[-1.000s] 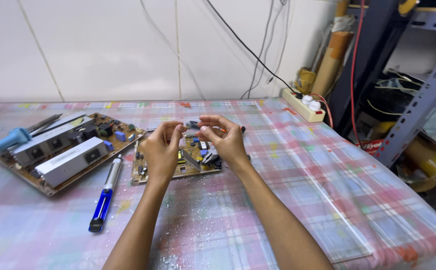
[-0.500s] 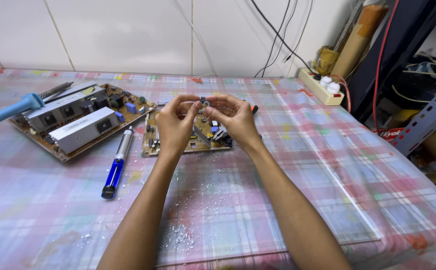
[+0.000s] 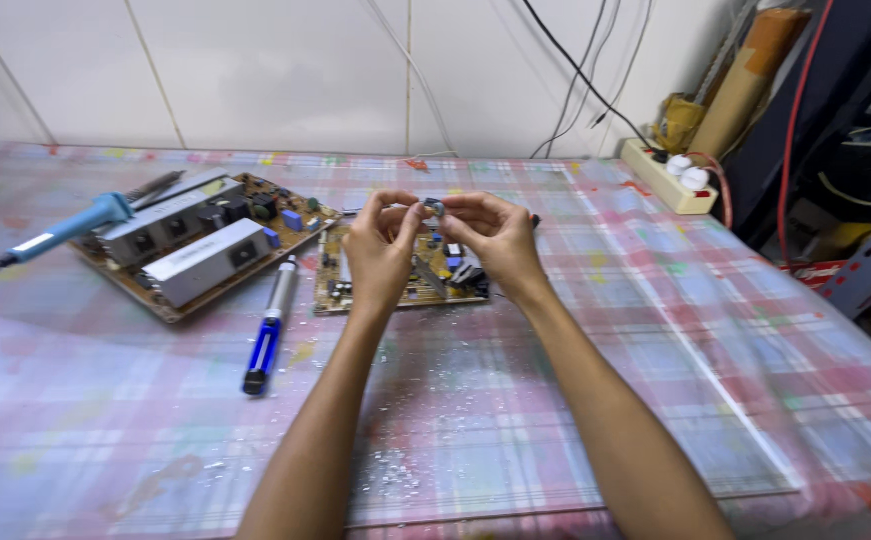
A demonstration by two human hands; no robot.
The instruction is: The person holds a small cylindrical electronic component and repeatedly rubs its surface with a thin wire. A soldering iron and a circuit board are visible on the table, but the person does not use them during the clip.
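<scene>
Table [image 3: 655, 330], plaid plastic cover. Large circuit board [image 3: 195, 245], two grey heat sinks, left. Small circuit board [image 3: 400, 280], now partly hidden below raised hands. Blue desoldering pump [image 3: 267, 335]. Left hand [image 3: 380, 250], right hand [image 3: 490, 240]: fingertips pinched together on small grey component [image 3: 433, 208], lifted higher than a second ago; inspection apparently ongoing.

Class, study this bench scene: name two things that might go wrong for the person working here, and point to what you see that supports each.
1. The small grey part is pinched only between fingertips of the left hand and right hand, above the small circuit board; it may slip and drop among the components.
2. The soldering iron rests on the large circuit board; if hot, it might scorch it, or its cable could snag.
</scene>
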